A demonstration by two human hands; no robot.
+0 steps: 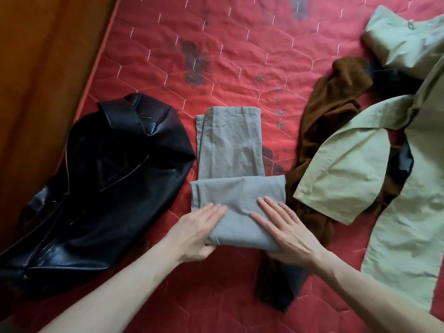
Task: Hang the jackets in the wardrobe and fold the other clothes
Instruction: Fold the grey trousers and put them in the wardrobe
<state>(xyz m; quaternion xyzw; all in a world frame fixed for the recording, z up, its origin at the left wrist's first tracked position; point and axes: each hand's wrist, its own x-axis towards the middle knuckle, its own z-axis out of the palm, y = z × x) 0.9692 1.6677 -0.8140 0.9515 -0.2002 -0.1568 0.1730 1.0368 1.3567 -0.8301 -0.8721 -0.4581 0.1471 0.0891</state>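
Now both flat, open hands, left hand (198,228) and right hand (284,233), press the grey trousers (230,150), whose length runs toward 12 o'clock

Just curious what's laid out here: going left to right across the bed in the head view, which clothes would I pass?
black leather jacket → grey trousers → brown garment → pale green jacket

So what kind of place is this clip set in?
Probably a bedroom: a bare red quilted mattress serves as the work surface, with a black jacket and other clothes laid out, and the hands pressing on grey trousers.
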